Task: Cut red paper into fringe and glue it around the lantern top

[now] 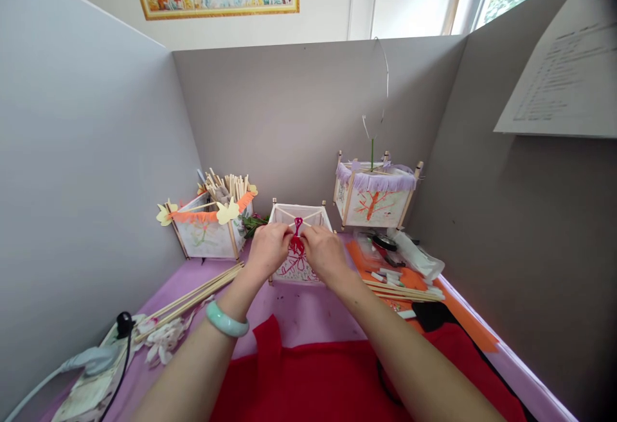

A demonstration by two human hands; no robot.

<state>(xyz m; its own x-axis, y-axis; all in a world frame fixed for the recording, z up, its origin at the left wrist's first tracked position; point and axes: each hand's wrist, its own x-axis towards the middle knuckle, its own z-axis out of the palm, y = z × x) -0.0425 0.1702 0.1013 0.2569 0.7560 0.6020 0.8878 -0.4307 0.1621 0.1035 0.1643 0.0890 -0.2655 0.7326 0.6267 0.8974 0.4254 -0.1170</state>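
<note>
A small white paper lantern box [281,275] with a thin stick frame and a magenta drawing on its front stands in the middle of the table. Over its front top edge hangs a magenta-red yarn tassel [295,245], its loop pointing up. My left hand [270,246] pinches the tassel from the left, wearing a pale green bangle [226,320] on the wrist. From the right, my right hand [324,252] is closed on it too. The fingertips are close together and partly hide the exact grip.
On the left, an orange-trimmed box [209,242] holds several sticks. A purple-fringed lantern [378,207] with a wire stands at the back right. Bamboo sticks [197,293] and a power strip [91,383] lie left; scissors [388,252] and glue sticks lie right. Grey partitions [308,107] enclose the table.
</note>
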